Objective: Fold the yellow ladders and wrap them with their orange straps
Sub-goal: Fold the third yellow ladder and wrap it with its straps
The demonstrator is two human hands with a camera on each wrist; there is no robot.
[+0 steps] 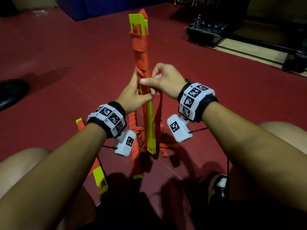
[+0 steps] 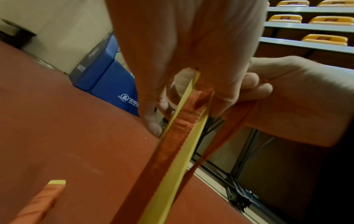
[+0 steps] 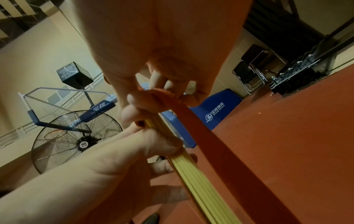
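Observation:
A folded yellow ladder bundle point(image 1: 150, 123) stands upright between my knees, its upper half wound in orange strap point(image 1: 141, 52). My left hand point(image 1: 132, 95) grips the bundle at mid-height, thumb across the yellow slats point(image 3: 193, 171). My right hand point(image 1: 159, 80) pinches the orange strap point(image 3: 206, 136) against the bundle just above the left thumb. A loose strap tail point(image 1: 159, 117) hangs down on the right. In the left wrist view the yellow slats point(image 2: 184, 151) and the strap point(image 2: 172, 136) run up into my fingers.
Two other wrapped ladder bundles point(image 1: 135, 146) point(image 1: 98, 171) lie on the red floor point(image 1: 66, 63) below my left wrist. A black shoe point(image 1: 11, 93) lies at the left, a black rack point(image 1: 211, 29) at the far right, blue pads point(image 1: 99, 7) at the back.

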